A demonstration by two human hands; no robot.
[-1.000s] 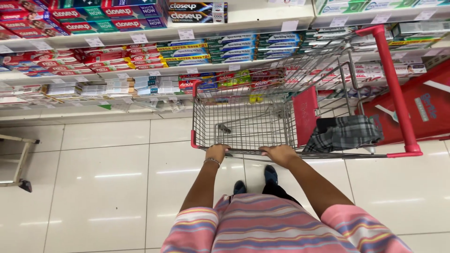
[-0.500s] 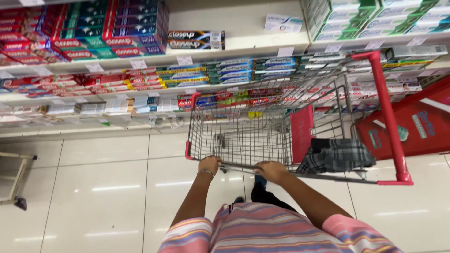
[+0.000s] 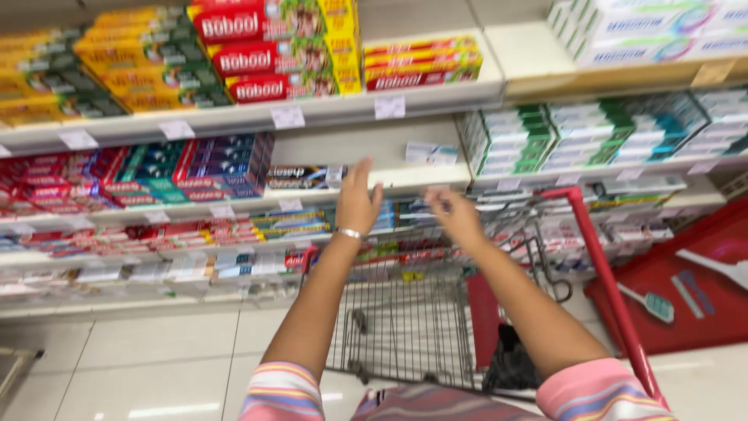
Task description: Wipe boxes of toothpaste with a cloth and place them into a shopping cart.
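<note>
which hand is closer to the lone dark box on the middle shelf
Left, probably. The left hand is raised with fingers spread right beside the dark box; the right hand sits further right and lower, over the cart.

Top shelf: red boxes (image 3: 265, 54), yellow boxes (image 3: 117, 66). Right: white-green boxes (image 3: 538, 140). White price tags (image 3: 287, 117) along shelf edges.

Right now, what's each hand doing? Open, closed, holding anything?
Left hand: open, fingers spread, holding nothing, raised toward the shelf.
Right hand: blurred, empty as far as can be seen; open or closed cannot be told.
</note>
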